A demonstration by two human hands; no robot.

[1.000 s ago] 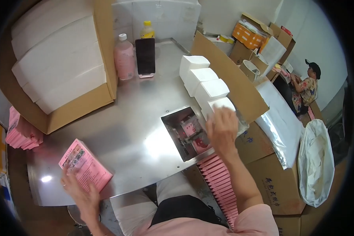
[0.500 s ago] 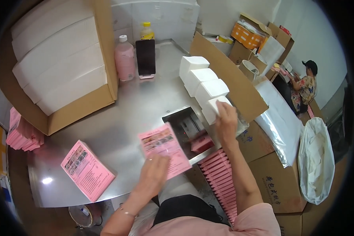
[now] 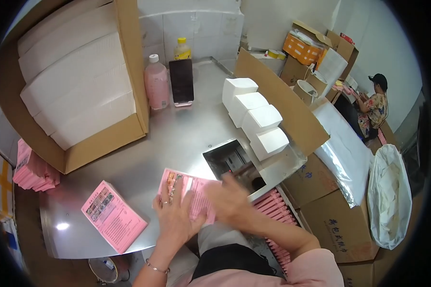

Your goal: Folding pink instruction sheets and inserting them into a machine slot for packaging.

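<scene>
R hand (image 3: 231,203) has come off the white stacks (image 3: 262,120) since a moment ago & is now over the right edge of the pink pkt (image 3: 200,210); pkt has shifted twd 9 o'clock. R hand's blurred, can't tell if it grips. L hand (image 3: 175,217): fingers & thumb spread across pkt's face; can't tell if it pinches. Narrow white strip (image 3: 189,183) shows on pkt nr L thumb.

Pkt's at the near edge of the metal table (image 3: 177,138). From pkt: printed pink stack (image 3: 114,216) btwn 8 & 9 o'clock, well apart; table opening (image 3: 219,159) approx 2, nr; white stacks approx 1; phone (image 3: 181,82) at 12; row of pink pkts (image 3: 274,204) approx 3, below table level.
</scene>
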